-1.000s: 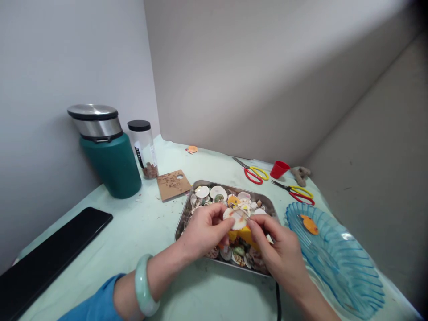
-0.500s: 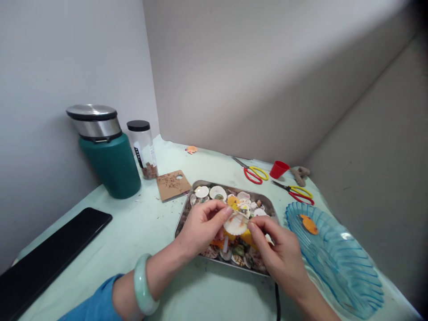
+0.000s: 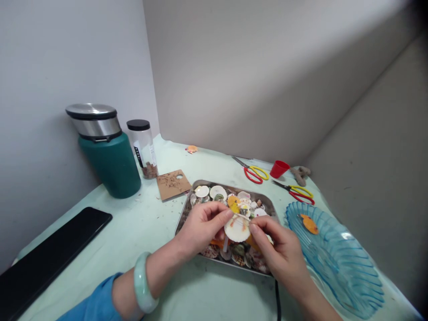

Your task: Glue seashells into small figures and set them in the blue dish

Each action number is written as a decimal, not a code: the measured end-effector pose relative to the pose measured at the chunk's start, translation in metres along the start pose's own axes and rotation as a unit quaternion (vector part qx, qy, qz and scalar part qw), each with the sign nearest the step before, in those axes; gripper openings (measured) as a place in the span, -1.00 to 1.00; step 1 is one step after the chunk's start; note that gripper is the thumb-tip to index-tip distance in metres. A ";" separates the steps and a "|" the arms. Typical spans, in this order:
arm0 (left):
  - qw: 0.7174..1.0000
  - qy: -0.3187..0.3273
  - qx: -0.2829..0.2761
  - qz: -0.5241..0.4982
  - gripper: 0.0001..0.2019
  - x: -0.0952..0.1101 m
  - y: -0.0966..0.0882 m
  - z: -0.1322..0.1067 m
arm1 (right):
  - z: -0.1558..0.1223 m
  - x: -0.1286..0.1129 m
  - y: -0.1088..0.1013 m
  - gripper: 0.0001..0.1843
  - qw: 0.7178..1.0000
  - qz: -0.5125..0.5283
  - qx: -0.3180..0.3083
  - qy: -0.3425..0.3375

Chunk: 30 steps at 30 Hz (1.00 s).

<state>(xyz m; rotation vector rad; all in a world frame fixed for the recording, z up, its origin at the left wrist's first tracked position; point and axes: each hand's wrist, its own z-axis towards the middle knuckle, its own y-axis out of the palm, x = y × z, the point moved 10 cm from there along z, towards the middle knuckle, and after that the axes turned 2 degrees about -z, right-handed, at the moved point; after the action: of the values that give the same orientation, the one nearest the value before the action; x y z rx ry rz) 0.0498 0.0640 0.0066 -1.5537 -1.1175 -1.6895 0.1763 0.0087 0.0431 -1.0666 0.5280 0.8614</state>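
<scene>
Between both hands I hold a pale scallop shell (image 3: 237, 228) with orange-brown marks near its hinge. My left hand (image 3: 203, 225) pinches its upper left corner between thumb and fingers. At the upper right corner, the thumb and forefinger of my right hand (image 3: 279, 243) close on it. The shell is over a metal tray (image 3: 183, 213) filled with assorted shells, some white, some yellow and some spotted. A small whitish stick-like piece (image 3: 225, 244) shows just below the held shell. A pale green bangle (image 3: 143, 283) is on my left wrist.
Right of the tray lies a blue ribbed glass dish (image 3: 334, 258) with an orange piece (image 3: 309, 224) in it. Behind are two scissors (image 3: 253, 173), a red cup (image 3: 279, 169) and a cardboard square (image 3: 172, 185). A green bottle (image 3: 110, 165), a jar (image 3: 143, 149) and a black slab (image 3: 56, 258) occupy the left.
The held shell has tilted, so more of its face with the orange-brown marks shows and its scalloped edge sits slightly lower. Both hands keep nearly the same place.
</scene>
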 end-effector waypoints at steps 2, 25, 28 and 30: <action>1.000 0.000 -0.007 -0.001 -0.70 0.000 0.001 0.000 | 0.000 0.001 0.001 -0.80 1.000 0.005 -0.005 0.003; 0.995 0.065 0.062 -0.031 -0.85 0.014 -0.010 0.000 | -0.003 -0.017 -0.015 -0.83 0.986 -0.085 0.100 -0.107; 0.993 0.099 0.053 -0.025 -0.85 0.021 -0.009 -0.002 | -0.004 -0.018 -0.016 -0.81 0.984 -0.083 0.107 -0.114; 0.993 0.105 0.054 -0.026 -0.85 0.023 -0.010 -0.002 | -0.004 -0.019 -0.015 -0.81 0.984 -0.080 0.105 -0.116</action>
<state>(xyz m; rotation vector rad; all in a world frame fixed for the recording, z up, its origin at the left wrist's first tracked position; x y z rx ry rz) 0.0370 0.0698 0.0272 -1.2577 -1.1287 -1.7497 0.1780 -0.0051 0.0636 -0.7920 0.3239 0.7580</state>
